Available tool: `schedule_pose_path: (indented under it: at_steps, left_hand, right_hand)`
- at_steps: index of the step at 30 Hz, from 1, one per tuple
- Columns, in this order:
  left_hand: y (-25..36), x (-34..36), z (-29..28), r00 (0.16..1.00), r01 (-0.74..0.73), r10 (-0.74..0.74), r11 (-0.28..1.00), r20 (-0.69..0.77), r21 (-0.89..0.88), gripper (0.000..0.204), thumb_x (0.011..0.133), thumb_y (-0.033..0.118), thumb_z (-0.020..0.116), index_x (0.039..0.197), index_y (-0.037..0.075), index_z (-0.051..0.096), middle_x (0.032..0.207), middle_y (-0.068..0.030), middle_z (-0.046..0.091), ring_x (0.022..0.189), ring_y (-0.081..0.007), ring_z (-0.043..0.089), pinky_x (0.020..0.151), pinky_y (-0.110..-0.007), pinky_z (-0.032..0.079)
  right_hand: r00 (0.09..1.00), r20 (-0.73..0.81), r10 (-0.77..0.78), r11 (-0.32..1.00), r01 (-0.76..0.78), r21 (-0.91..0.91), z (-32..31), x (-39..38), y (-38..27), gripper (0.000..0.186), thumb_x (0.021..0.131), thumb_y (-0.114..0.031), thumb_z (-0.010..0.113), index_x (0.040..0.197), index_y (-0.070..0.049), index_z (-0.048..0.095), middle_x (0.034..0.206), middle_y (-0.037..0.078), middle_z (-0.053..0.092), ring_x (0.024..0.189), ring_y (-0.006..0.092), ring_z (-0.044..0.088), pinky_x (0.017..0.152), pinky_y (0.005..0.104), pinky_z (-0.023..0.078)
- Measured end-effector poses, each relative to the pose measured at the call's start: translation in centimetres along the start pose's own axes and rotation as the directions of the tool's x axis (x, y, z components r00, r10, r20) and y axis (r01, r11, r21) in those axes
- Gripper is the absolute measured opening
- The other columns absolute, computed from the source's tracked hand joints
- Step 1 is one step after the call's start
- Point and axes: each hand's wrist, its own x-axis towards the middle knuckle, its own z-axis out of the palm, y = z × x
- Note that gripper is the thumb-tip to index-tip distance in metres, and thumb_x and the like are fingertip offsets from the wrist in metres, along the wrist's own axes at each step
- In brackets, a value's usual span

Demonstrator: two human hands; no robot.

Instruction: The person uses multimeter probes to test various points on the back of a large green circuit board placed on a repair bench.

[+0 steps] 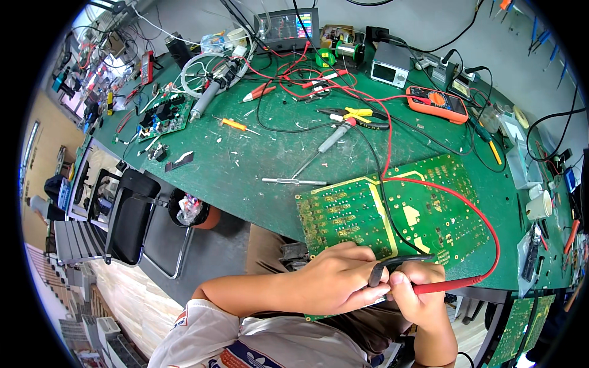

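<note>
A large green circuit board (337,214) overhangs the bench's front edge, above my lap. My left hand (334,282) is closed on a black test probe (383,270) at the board's lower part. Beside it, my right hand (420,303) grips a red test probe (448,285), thumb up against my left fingers. The probe tips are hidden by my hands. A black lead (388,214) and a red lead (485,214) run from them across the board, up to the tangle of cables near an orange multimeter (435,105).
The green bench (233,165) carries a soldering tool (334,138), pliers (362,118), screwdriver (236,124), metal rod (294,181), another board (162,119) and instruments at the back. A chair (129,214) and bin (205,218) stand left. A person (40,205) is at far left.
</note>
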Motion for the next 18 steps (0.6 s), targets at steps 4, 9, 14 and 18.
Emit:
schedule_pose_path:
  at_steps: [4,9,14,18]
  left_hand:
    - [-0.21,-0.13,0.31,1.0,0.01,-0.01,1.0,-0.02,-0.024,0.014,0.086,0.012,0.076,0.094,0.006,0.067,0.083,-0.008,0.066,0.074,-0.0277,0.063,0.066,-0.04,0.049]
    - [-0.14,0.02,0.18,0.998,0.059,-0.06,0.996,-0.015,-0.072,0.014,0.087,0.011,0.076,0.095,0.005,0.067,0.083,-0.0101,0.066,0.074,-0.0303,0.063,0.067,-0.041,0.05]
    - [-0.65,0.48,-0.13,0.996,0.093,-0.092,0.991,0.008,-0.101,0.015,0.085,0.008,0.077,0.096,0.005,0.068,0.083,-0.0102,0.066,0.074,-0.0294,0.064,0.067,-0.041,0.049]
    - [-0.56,0.06,-0.08,0.994,0.098,-0.102,0.988,-0.029,-0.119,0.013,0.087,0.008,0.075,0.095,0.005,0.066,0.084,-0.0072,0.068,0.074,-0.0263,0.064,0.07,-0.039,0.048]
  right_hand:
    - [1.0,-0.021,0.016,1.0,-0.016,0.02,0.29,0.19,-0.11,0.032,0.09,-0.002,0.068,0.064,-0.003,0.05,0.054,0.008,0.049,0.044,0.0241,0.047,0.045,0.0369,0.035]
    - [0.995,-0.019,0.095,0.993,-0.093,0.072,-0.04,-0.27,-0.16,0.032,0.09,-0.002,0.067,0.063,-0.002,0.05,0.055,0.008,0.05,0.045,0.0241,0.048,0.045,0.0366,0.035]
    - [0.988,-0.025,0.149,0.987,-0.147,0.069,-0.31,-0.03,0.18,0.034,0.09,-0.003,0.068,0.062,-0.002,0.049,0.054,0.008,0.046,0.044,0.0222,0.043,0.045,0.0366,0.032]
    - [0.989,-0.062,0.132,0.988,-0.126,0.094,0.3,0.2,0.29,0.034,0.091,-0.006,0.07,0.063,-0.004,0.05,0.053,0.006,0.043,0.043,0.0199,0.04,0.043,0.0359,0.03]
